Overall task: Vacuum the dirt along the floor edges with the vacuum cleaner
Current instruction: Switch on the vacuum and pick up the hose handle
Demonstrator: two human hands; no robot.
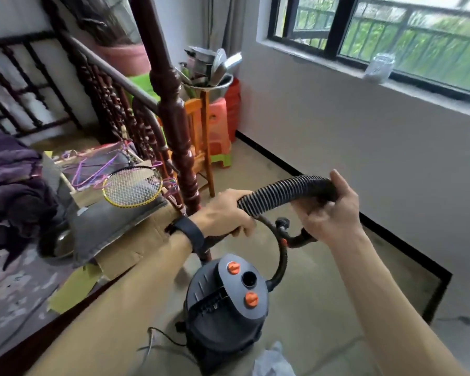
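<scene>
Dark grey plastic and two orange knobs mark the vacuum cleaner (225, 302), which stands on the floor right below us, its thin cord (163, 336) trailing off to the left. Just above it we hold the ribbed black hose (280, 191) in an arch. Our left hand (225, 215), a dark watch (189, 233) on its wrist, is curled round one end, and our right hand (334, 215) wraps its fingers round the smoother end, thumb raised. A thinner black tube (282, 256) curves up from the body toward our hands; we cannot tell how it joins the hose. No nozzle meets the floor and an open socket shows on the lid, so we judge this to be the setting-up step, with no edge cleaned yet. To our left a badminton racket (132, 189) lies over clutter on a cardboard box (128, 245), beside a dark red wooden post (174, 126). Farther on, plastic stools (219, 126) and a metal basin of pans (215, 74) fill the corner. On the right, black skirting (407, 245) runs along the white wall under the window (391, 31), where a jar (379, 67) rests on the sill. Next, we think, the hose must be readied and its free end brought down to that skirting line. The crowded corner will call for careful steering.
</scene>
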